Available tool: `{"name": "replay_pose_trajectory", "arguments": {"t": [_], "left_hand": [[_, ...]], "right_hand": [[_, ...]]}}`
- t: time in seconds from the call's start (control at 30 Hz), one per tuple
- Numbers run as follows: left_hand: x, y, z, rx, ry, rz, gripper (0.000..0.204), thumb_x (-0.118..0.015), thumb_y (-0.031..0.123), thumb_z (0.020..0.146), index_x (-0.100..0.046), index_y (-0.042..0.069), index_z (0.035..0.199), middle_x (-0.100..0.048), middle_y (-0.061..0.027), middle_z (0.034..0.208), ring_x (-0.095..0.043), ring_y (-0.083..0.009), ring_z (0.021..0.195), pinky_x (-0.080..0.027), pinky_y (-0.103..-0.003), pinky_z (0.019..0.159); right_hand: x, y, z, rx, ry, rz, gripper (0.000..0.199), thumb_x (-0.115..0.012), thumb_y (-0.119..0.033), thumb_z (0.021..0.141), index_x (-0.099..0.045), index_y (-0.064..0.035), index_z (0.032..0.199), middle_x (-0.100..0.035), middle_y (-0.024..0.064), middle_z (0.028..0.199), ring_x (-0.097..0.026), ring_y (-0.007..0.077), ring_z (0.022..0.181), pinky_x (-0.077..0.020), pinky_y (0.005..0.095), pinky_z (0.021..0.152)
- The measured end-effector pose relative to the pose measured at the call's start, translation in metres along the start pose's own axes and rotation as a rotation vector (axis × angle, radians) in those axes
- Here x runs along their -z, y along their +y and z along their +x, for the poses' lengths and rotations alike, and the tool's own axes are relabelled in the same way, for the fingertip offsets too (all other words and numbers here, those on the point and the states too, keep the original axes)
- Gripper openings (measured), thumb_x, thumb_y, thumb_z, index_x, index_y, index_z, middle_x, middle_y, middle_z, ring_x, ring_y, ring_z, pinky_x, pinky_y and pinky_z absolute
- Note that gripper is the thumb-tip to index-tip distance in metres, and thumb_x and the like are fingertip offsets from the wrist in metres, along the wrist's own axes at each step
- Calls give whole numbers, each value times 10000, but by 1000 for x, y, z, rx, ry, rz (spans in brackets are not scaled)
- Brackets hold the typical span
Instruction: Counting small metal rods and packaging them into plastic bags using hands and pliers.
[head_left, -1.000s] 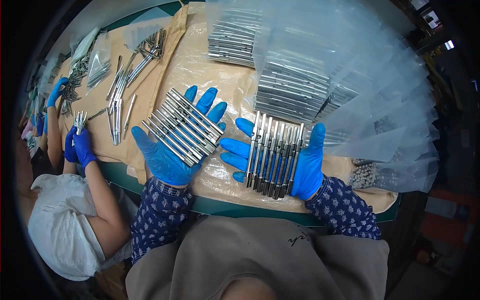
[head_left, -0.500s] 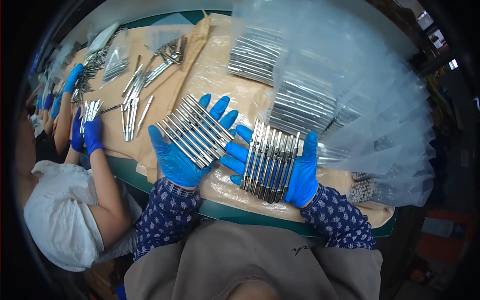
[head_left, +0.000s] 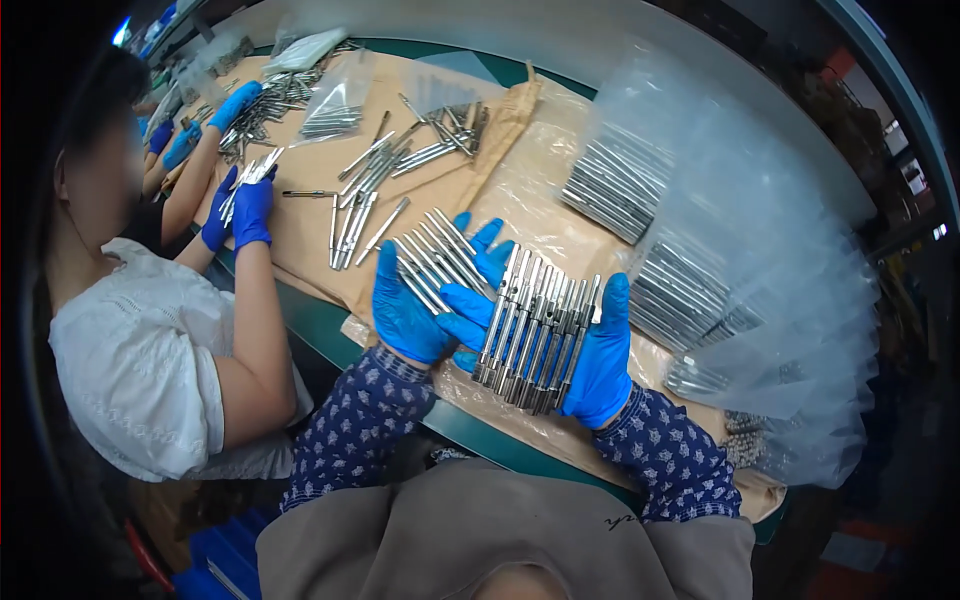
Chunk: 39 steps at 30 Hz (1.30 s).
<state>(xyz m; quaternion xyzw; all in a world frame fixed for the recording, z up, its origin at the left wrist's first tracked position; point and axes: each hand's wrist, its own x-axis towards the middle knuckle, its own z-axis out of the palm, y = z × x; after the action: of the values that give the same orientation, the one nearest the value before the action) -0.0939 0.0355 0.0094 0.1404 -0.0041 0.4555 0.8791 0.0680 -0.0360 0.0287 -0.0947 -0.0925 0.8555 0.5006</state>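
Observation:
Both my hands wear blue gloves and sit side by side over the table's front part. Across the palm of my left hand (head_left: 408, 318) lies a row of slim, shiny metal rods (head_left: 443, 252), held between thumb and outstretched fingers. My right hand (head_left: 603, 368) supports a second row of stepped metal rods (head_left: 536, 325), lined up side by side with small holes and darker lower ends. Its thumb stands along the row's right edge. The right hand's fingertips overlap the left hand's rods and hide their lower ends.
Clear plastic bags of rods (head_left: 680, 290) are stacked at the right. Loose rods (head_left: 365, 190) lie on brown paper (head_left: 300, 215) left of my hands, near a bag of rods (head_left: 335, 115). At the left, a co-worker's purple-gloved hand (head_left: 252, 212) holds several rods; other gloved hands work beyond.
The view has swung left, showing more of the co-worker. My hands have come closer together, and the right hand's fingers now overlap the rods in my left hand.

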Motion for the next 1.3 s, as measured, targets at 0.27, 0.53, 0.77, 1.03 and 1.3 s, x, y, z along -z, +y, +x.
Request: {"name": "replay_pose_trajectory", "arguments": {"t": [0.27, 0.53, 0.77, 1.03, 1.3], "left_hand": [[-14, -4, 7, 16, 236, 76, 827, -461, 586, 801, -193, 69, 1388, -201, -218, 1414, -293, -357, 1267, -286, -473, 1026], [-43, -10, 46, -1, 711, 321, 956, -562, 653, 718, -216, 51, 1375, -233, -258, 1386, -302, -364, 1266, -331, -464, 992], [122, -10, 10, -323, 200, 393, 608, -416, 407, 896, -239, 41, 1348, -351, -229, 1320, -410, -324, 1179, -359, -438, 972], [2, 6, -19, -110, 642, -57, 152, -500, 112, 859, -542, 27, 978, -604, -91, 839, -601, -232, 744, -505, -379, 655], [-45, 40, -73, 59, 168, 684, 139, -579, 85, 837, -529, 12, 944, -592, -125, 851, -584, -196, 683, -459, -298, 596]], "right_hand": [[-23, 24, 69, -64, -66, -30, 1095, -492, -751, 653, -126, -39, 1399, -150, 247, 1424, -192, 425, 1296, -172, 567, 1038], [-60, 46, 139, -131, -358, 92, 1104, -451, -777, 657, -124, -22, 1393, -154, 272, 1411, -197, 431, 1292, -216, 551, 1032], [-74, 47, 150, -63, -330, 154, 1076, -454, -762, 674, -120, -37, 1396, -132, 272, 1414, -167, 437, 1299, -196, 569, 1032], [-70, 0, 152, 75, -313, 171, 982, -461, -688, 737, -140, -28, 1390, -113, 268, 1420, -135, 416, 1316, -146, 548, 1059], [-56, -6, 172, 123, -211, 225, 930, -453, -653, 768, -174, -4, 1373, -142, 287, 1404, -165, 438, 1299, -175, 569, 1045]]}}
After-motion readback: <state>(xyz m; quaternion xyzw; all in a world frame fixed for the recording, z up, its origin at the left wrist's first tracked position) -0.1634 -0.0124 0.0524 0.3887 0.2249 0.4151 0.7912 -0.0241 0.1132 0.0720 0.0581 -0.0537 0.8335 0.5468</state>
